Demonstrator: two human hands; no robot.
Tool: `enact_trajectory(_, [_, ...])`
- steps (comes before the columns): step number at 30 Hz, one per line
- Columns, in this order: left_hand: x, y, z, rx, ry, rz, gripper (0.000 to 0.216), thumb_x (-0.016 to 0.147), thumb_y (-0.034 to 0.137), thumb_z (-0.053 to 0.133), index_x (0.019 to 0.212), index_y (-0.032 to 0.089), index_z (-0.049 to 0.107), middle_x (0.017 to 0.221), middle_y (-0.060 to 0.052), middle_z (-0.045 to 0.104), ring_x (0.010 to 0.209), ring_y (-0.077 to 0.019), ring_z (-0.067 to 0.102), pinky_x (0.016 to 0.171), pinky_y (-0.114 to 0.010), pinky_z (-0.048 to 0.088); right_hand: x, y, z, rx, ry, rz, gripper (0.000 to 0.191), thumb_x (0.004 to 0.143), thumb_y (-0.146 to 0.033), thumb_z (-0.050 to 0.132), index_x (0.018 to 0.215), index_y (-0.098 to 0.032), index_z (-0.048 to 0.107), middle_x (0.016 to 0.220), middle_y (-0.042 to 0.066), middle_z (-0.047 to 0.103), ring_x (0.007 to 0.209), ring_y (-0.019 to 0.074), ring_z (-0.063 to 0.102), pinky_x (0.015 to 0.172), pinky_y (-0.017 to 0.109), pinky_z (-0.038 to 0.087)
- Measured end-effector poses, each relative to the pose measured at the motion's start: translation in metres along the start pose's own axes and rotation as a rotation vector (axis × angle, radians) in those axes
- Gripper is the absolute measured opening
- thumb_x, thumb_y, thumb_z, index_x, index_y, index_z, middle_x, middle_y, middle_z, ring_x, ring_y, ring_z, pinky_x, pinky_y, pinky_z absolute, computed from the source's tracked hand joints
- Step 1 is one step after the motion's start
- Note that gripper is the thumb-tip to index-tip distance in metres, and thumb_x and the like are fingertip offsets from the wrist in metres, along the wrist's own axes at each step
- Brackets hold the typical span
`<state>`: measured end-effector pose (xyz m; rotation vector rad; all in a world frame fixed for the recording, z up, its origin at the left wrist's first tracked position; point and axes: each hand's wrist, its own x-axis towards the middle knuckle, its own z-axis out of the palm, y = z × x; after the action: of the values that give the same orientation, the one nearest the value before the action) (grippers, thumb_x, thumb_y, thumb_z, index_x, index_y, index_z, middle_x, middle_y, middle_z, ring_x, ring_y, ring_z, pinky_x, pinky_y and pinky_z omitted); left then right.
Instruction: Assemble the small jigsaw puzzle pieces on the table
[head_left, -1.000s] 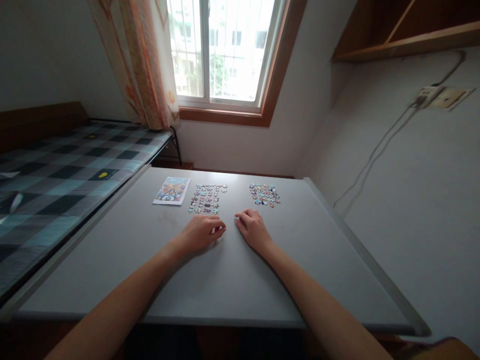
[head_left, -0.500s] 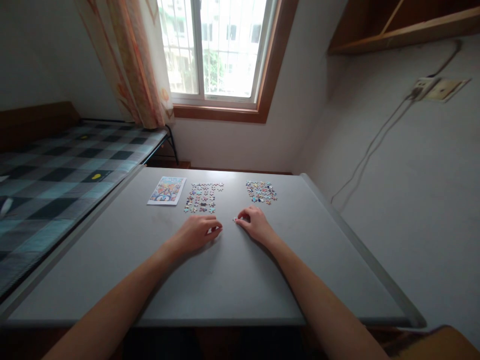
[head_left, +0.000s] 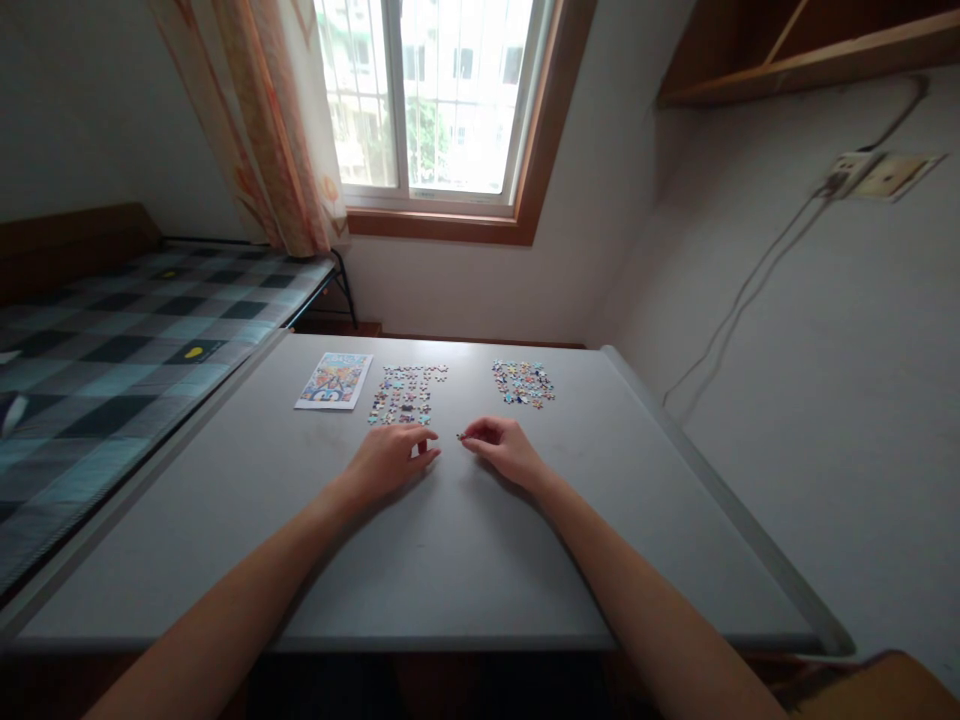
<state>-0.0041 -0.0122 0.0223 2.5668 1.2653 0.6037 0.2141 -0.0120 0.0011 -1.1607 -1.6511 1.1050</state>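
Near frame centre, your right hand (head_left: 504, 448) pinches a puzzle piece (head_left: 460, 436) by fingertips alone, so it could slip, while your left hand (head_left: 386, 462) gapes, seemingly empty.

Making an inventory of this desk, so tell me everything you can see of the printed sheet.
The printed sheet is rectangular and looks like paper or thin card. Its multicoloured picture shows pale blue at the top, orange and yellow around the middle and blue lower down, with white along the near edge; finer details are too small to read. It lies face up and flat on the far left part of the grey table, left of the rows of puzzle pieces and apart from them. Only the table appears to touch it.
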Motion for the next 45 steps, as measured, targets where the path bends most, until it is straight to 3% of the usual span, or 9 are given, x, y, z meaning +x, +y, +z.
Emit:
enact_trajectory(4, [0.0000, -0.0014, 0.0013, -0.012, -0.006, 0.013, 0.026, 0.084, 0.041, 0.055, 0.100, 0.024, 0.067, 0.077, 0.002, 0.069, 0.057, -0.0095, 0.056, 0.059, -0.022, 0.040, -0.0027, -0.0037, 0.0073, 0.179, -0.095, 0.028, 0.025, 0.072, -0.038, 0.066, 0.080, -0.017, 0.055, 0.063, -0.003, 0.058, 0.054, 0.0100, 0.054, 0.054, 0.023, 0.042])
enact_trajectory(9, [-0.0007, -0.0016, 0.0028, -0.011, 0.019, 0.050, 0.026, 0.085, 0.042, 0.053, 0.097, 0.024, 0.067, 0.078, 0.002, 0.068, 0.056, -0.0089, 0.055, 0.058, -0.022, 0.039, -0.0033, -0.0059, 0.0077, 0.203, -0.146, 0.026, 0.027, 0.074, -0.041, 0.065, 0.082, -0.018, 0.055, 0.063, -0.002, 0.060, 0.053, 0.0098, 0.054, 0.054, 0.023, 0.042])
enact_trajectory(22, [-0.0018, -0.0007, 0.0014, -0.016, 0.045, 0.144, 0.023, 0.088, 0.037, 0.050, 0.086, 0.022, 0.067, 0.076, 0.001, 0.063, 0.056, -0.0068, 0.052, 0.057, -0.020, 0.036, -0.0042, -0.0061, 0.0060, 0.070, -0.170, -0.009, 0.030, 0.077, -0.040, 0.061, 0.090, -0.014, 0.068, 0.068, 0.002, 0.063, 0.062, 0.0116, 0.054, 0.061, 0.024, 0.044])
enact_trajectory(36, [-0.0018, -0.0056, 0.0041, 0.027, 0.029, 0.204, 0.023, 0.091, 0.031, 0.046, 0.090, 0.021, 0.066, 0.081, -0.001, 0.064, 0.060, -0.0084, 0.053, 0.060, -0.021, 0.036, -0.0055, -0.0053, 0.0075, 0.133, -0.180, -0.009, 0.034, 0.077, -0.037, 0.063, 0.104, -0.017, 0.060, 0.067, 0.000, 0.063, 0.063, 0.0116, 0.056, 0.062, 0.024, 0.044])
enact_trajectory(45, [-0.0022, -0.0065, 0.0042, 0.057, 0.022, 0.199, 0.023, 0.091, 0.030, 0.045, 0.090, 0.022, 0.067, 0.083, -0.001, 0.064, 0.063, -0.0090, 0.054, 0.059, -0.021, 0.036, -0.0055, -0.0082, 0.0082, 0.129, -0.174, -0.003, 0.035, 0.075, -0.038, 0.064, 0.103, -0.017, 0.060, 0.066, 0.000, 0.064, 0.063, 0.0119, 0.056, 0.063, 0.024, 0.044])
